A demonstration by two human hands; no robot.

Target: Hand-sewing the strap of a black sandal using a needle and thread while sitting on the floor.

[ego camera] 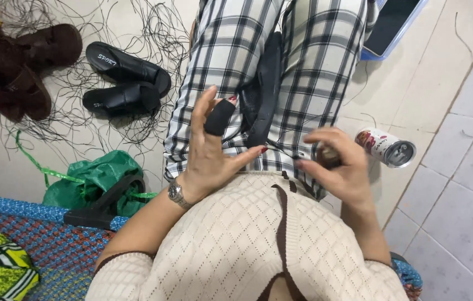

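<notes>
Black shoe sole (265, 83) lies lengthwise on the seated person's plaid-trousered lap (309, 61), between both hands. Left hand (211, 150), a black sleeve on one finger, is spread wide above it. Right hand (336, 161) curls its fingers around a small dark object. A drink can (387, 146) lies on the tiled floor (459, 184) beside black sandals (125, 81).

My trousers (309, 61) are black-and-white plaid, my cream sweater (247, 239) has brown trim. A black sleeve covers one finger (218, 118). Far left lie black sandals (125, 81); near left, a green bag (100, 178) and a blue-and-red woven mat (52, 245).
</notes>
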